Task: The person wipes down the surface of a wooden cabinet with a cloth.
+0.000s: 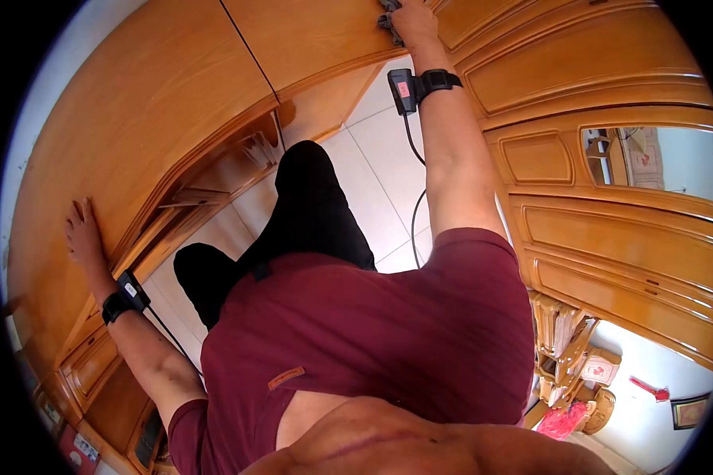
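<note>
My left hand [83, 233] lies flat, fingers together and stretched, on the smooth orange-brown wooden cabinet door [135, 119] at the left. It holds nothing. My right hand [412, 22] reaches to the top edge of the view and presses a small grey cloth [389, 19] against the wooden panel [325, 32] there. Only part of the cloth shows beside the fingers. Each wrist carries a black band with a small device [402, 87] and a cable.
Wooden cabinets with raised panels [610, 229] stand on the right, one with a mirror or glass insert [657, 158]. An open shelf niche [230, 170] sits low in the left cabinet. White floor tiles [372, 150] lie between. My dark trousers and maroon shirt fill the middle.
</note>
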Demonstrator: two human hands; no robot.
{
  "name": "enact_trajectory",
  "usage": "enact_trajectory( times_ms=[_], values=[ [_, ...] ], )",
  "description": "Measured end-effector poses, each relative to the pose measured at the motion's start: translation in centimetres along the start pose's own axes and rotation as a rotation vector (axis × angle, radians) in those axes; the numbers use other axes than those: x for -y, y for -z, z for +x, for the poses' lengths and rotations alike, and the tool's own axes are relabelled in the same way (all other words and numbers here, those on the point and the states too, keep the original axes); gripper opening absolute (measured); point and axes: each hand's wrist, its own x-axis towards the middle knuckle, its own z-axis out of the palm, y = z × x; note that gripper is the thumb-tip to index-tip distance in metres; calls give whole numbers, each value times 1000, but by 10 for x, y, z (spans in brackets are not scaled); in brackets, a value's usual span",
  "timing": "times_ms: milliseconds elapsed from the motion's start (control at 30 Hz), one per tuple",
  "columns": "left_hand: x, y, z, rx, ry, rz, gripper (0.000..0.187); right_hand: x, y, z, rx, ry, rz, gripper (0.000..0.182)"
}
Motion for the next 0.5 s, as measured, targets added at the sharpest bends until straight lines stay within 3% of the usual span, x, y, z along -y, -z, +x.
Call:
enact_trajectory(
  times_ms=[67,200,267,400,500],
  values=[
    [-8,33,-11,65,-94,111,47,41,1,-18,85,182,-1164,37],
    [2,10,-2,34,-194,234,47,6,-15,-35,-104,244,-989,33],
    [8,-6,3,-30,-219,179,48,11,-18,-83,-196,356,-986,42],
    [19,-34,15,-37,-243,195,46,-19,-18,-107,-284,428,-860,53],
    [17,-36,16,-50,-57,14,49,-12,-21,-94,-291,282,-888,56]
  ],
)
